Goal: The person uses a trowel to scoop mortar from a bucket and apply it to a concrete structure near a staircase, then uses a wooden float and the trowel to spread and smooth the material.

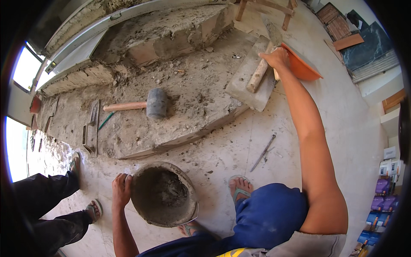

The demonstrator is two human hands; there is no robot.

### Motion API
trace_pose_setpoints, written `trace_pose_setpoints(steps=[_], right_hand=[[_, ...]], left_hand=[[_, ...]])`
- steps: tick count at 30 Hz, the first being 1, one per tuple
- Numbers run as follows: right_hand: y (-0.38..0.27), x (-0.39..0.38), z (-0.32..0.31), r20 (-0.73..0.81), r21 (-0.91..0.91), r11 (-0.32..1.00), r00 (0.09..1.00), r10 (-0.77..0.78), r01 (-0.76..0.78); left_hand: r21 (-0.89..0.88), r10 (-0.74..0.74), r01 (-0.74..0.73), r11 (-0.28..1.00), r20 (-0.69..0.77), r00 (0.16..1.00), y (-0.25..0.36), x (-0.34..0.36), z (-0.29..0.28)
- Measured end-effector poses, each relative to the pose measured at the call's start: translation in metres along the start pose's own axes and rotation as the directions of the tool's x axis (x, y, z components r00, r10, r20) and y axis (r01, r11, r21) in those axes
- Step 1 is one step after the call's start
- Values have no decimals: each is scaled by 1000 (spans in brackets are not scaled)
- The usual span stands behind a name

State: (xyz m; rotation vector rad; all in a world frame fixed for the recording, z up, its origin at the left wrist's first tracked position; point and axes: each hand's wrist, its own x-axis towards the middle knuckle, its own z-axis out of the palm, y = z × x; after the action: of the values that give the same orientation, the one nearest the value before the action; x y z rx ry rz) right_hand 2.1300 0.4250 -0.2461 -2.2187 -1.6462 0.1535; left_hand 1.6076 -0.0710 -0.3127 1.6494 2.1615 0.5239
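Observation:
My left hand [122, 189] grips the rim of a mortar-caked bucket [141, 205], its fingers curled over the edge. Grey wet mortar [173, 192] lies inside. Stretched far forward, my right hand [278, 58] is closed around the handle of an orange float [302, 66], which is tilted on its edge. Just left of that hand lies a grey, mortar-covered float [239, 85] with a round wooden handle [258, 77]. A trowel blade [270, 29] shows beyond it. On the rough cement step [201, 103] rests a rubber mallet [156, 103] with a wooden handle.
A metal float [95, 128] and a green pencil-like stick [106, 120] lie left of the mallet. A long level [81, 47] runs along the upper step. A chisel-like rod [262, 153] lies on the floor. Another person's sandalled feet [95, 210] stand at left. A wooden stool [286, 21] stands behind.

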Motion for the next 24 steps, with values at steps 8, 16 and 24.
trace_pose_setpoints(steps=[8,16,24], right_hand=[[49,22,-10,-42,93,993,997,-63,67],[154,-3,-45,-54,268,869,907,-417,415],[222,-11,2,-13,414,844,929,-369,341]], left_hand=[[-6,40,-40,999,-40,998,-5,7,3],[-73,91,-111,991,-237,967,38,44,-17],[348,388,-336,876,-91,917,83,152,-19]])
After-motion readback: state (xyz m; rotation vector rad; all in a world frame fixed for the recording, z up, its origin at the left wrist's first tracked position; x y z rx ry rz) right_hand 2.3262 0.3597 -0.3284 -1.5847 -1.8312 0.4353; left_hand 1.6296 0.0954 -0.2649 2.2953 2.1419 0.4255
